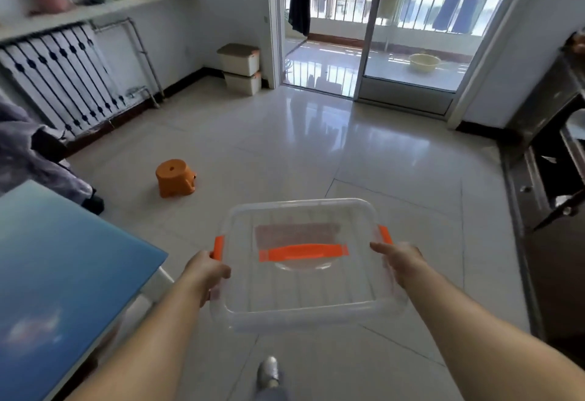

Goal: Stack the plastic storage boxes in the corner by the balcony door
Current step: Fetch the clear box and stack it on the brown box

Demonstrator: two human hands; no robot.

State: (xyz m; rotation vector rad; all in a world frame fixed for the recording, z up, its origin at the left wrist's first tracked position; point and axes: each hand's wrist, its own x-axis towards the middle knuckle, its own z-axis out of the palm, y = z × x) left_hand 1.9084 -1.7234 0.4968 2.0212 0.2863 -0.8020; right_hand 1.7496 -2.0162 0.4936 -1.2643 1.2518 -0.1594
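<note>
Carrying a clear storage box (304, 274) out in front at about waist height, the person has one hand on each short side. The left hand (207, 269) wraps its fingers under the rim just below the left orange latch (218, 247); the right hand (400, 261) grips the opposite rim beside the right orange latch (385, 234), forefinger stretched along the edge. So the hands sit well apart, both clamped on the same box, with the orange lid handle (304, 252) between them.

Far ahead of the hands, in the corner left of the balcony door (319, 26), two beige lidded boxes (241, 69) already stand one on the other.

Here's how I'd call the carry: keep the box level, steer right of the orange stool (175, 178) that sits ahead and left of the left hand, and mind the glossy floor tiles (285, 153), which look slippery. On arrival, the clear box should be lowered squarely onto the top beige lid, edges lined up, before either grip lets go. It looks light, and whether anything is inside I cannot tell.

The count: one clear box in hand, two beige boxes stacked, three in all. One stool, two side latches, one lid handle. A blue tabletop (63, 274) lies just left of the left forearm.
</note>
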